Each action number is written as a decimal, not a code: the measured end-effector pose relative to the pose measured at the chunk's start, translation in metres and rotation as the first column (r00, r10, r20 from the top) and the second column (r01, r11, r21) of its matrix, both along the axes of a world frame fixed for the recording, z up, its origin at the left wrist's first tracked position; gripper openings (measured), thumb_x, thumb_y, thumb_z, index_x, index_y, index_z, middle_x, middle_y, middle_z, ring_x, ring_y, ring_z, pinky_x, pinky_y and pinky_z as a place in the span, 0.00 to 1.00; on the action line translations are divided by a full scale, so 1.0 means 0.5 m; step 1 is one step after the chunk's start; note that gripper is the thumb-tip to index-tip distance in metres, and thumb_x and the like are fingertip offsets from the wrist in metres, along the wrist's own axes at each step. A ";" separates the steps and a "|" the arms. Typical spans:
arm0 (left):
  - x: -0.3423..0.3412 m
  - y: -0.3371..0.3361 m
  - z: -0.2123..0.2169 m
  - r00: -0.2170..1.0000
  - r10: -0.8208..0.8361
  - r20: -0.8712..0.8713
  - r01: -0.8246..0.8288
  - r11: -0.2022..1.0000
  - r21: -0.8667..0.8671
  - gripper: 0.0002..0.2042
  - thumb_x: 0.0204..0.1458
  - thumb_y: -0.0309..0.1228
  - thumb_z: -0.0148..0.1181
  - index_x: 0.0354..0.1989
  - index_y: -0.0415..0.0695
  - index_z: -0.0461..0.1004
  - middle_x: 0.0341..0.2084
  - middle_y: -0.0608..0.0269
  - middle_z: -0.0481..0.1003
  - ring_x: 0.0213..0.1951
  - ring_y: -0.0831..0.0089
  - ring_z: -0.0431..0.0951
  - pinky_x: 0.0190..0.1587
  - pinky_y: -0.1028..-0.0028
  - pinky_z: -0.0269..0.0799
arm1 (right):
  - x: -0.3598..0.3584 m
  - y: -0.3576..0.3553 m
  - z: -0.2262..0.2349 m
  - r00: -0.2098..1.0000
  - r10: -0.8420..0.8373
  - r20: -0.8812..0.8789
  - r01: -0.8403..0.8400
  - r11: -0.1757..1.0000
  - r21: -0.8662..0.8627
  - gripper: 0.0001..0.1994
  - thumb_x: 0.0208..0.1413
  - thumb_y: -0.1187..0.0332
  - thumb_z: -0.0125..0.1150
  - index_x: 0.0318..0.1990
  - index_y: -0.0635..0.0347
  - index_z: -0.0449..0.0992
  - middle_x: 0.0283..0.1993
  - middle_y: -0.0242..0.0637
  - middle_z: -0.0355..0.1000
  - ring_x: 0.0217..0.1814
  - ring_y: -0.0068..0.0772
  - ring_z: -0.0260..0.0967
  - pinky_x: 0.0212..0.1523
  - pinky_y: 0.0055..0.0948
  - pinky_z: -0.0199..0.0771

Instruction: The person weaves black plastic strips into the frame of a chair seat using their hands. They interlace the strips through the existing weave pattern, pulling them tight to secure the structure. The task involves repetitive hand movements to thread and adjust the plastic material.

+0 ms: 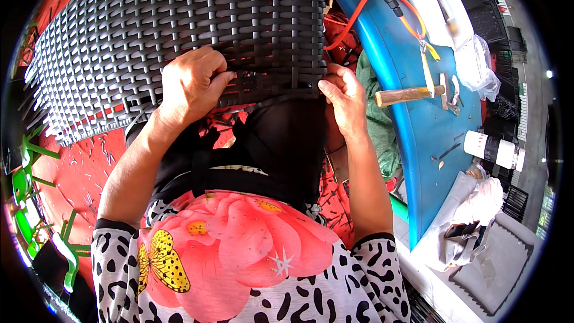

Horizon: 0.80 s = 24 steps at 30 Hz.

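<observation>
A large panel of woven dark grey rattan strips [179,21] lies across my lap and stretches away in front of me. Near its close edge, my left hand [194,81] is closed, thumb against curled fingers, on a dark rattan strip in the weave. My right hand [345,96] pinches at the panel's right edge, thumb and forefinger together by the corner. What lies between those fingertips is too small to make out. Between the two hands the weave is looser, with gaps showing red beneath.
At my right a blue table [427,137] carries a wooden-handled hammer [409,95], an air tool with an orange hose [412,15], a white container [442,12] and a white cup [507,154]. Dark scraps litter the red floor [78,173]. Green plastic chairs [24,185] stand at left.
</observation>
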State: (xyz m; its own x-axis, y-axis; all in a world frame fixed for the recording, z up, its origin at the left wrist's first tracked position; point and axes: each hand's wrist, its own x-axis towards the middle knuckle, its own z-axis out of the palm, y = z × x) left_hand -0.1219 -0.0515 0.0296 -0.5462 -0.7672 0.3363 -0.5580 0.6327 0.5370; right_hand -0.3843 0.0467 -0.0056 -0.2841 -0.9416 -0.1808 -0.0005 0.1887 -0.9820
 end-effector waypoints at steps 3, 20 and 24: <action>-0.003 -0.001 0.001 1.000 -0.008 -0.001 0.008 1.000 -0.003 0.09 0.37 0.25 0.65 0.20 0.41 0.68 0.17 0.61 0.67 0.21 0.63 0.69 0.24 0.69 0.65 | -0.007 0.011 -0.016 0.986 -0.003 0.167 0.012 0.999 -0.053 0.21 0.50 0.73 0.62 0.51 0.69 0.65 0.35 0.34 0.72 0.32 0.15 0.63 0.31 0.16 0.61; -0.003 0.000 -0.003 1.000 0.010 -0.006 -0.010 1.000 -0.013 0.10 0.37 0.25 0.65 0.19 0.41 0.67 0.16 0.62 0.66 0.20 0.63 0.69 0.23 0.69 0.64 | -0.021 -0.005 0.013 0.976 0.084 0.202 -0.115 0.982 0.150 0.14 0.51 0.72 0.59 0.45 0.67 0.70 0.33 0.33 0.72 0.30 0.20 0.67 0.25 0.18 0.64; -0.005 -0.001 -0.004 1.000 -0.001 -0.015 0.000 1.000 -0.026 0.10 0.37 0.25 0.65 0.19 0.41 0.67 0.16 0.62 0.66 0.20 0.64 0.69 0.23 0.69 0.64 | -0.014 0.012 0.010 0.952 -0.067 0.297 -0.007 0.971 0.240 0.11 0.51 0.73 0.59 0.42 0.65 0.72 0.32 0.33 0.71 0.30 0.22 0.68 0.24 0.18 0.65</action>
